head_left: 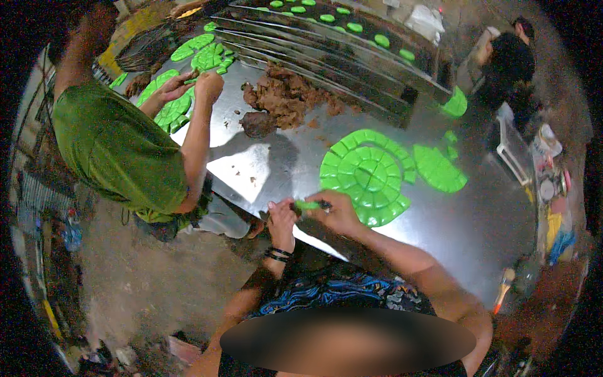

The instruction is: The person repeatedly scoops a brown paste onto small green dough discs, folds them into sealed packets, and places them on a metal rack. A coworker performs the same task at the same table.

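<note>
Shiny metal table [477,226] above a dim, littered dirt floor [144,283].

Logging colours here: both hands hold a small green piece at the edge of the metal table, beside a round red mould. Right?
Not quite. The round mould is green, not red, as the head view shows. Both hands, left and right, do hold the small green piece at the metal table edge.

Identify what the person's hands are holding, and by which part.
Both hands, left hand and right hand, pinch a small green piece by its opposite ends.
</note>
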`<action>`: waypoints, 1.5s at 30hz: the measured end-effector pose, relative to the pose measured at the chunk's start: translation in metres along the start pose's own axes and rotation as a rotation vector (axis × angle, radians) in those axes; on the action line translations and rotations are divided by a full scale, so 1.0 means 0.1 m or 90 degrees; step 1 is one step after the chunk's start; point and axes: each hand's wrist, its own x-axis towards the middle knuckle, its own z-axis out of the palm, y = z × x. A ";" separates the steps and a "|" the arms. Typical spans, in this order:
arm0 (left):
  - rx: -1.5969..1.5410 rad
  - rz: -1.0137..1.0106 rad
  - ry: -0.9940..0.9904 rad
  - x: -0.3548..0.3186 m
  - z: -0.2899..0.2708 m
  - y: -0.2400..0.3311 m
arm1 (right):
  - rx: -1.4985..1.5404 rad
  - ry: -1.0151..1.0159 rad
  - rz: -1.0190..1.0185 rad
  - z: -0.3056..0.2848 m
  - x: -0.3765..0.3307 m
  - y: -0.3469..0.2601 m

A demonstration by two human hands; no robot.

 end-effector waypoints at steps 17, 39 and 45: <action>0.392 -0.146 -0.007 0.29 -0.94 1.10 | -0.292 0.433 0.426 -0.91 2.13 2.50; 0.491 -0.123 0.228 0.03 -0.72 1.17 | -0.296 0.369 0.289 -0.37 3.17 2.83; 0.474 -0.132 0.267 -0.01 -0.65 1.17 | -0.235 0.336 0.165 0.16 3.53 2.69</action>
